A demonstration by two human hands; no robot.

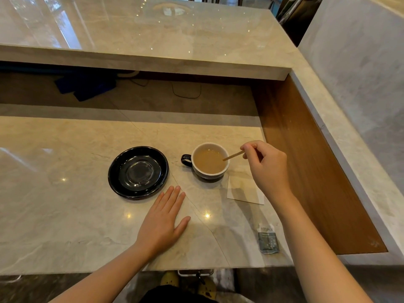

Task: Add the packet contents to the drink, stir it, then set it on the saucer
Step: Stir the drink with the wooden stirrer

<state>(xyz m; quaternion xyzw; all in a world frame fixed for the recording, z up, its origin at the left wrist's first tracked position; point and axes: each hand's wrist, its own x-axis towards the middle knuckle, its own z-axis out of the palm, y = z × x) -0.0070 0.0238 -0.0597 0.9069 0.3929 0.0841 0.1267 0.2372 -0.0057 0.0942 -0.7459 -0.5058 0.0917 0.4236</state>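
Note:
A cup point(197, 170), white inside with a dark handle on its left, stands on the marble counter and holds a light brown drink point(208, 161). My right hand point(267, 166) pinches a thin wooden stir stick point(232, 155) whose lower tip dips into the drink at the cup's right side. Left of the cup lies a black saucer point(113, 171) with nothing on it. My left hand point(162, 223) rests flat on the counter, fingers spread, just below the saucer. A grey packet point(268, 239) with a torn top lies near the counter's front edge, beside my right forearm.
A white paper napkin point(242, 191) lies just right of the cup, partly under my right wrist. A raised marble ledge point(153, 60) runs along the back, and a wooden side panel point(306, 160) bounds the right. The counter's front edge point(109, 271) is near my arms.

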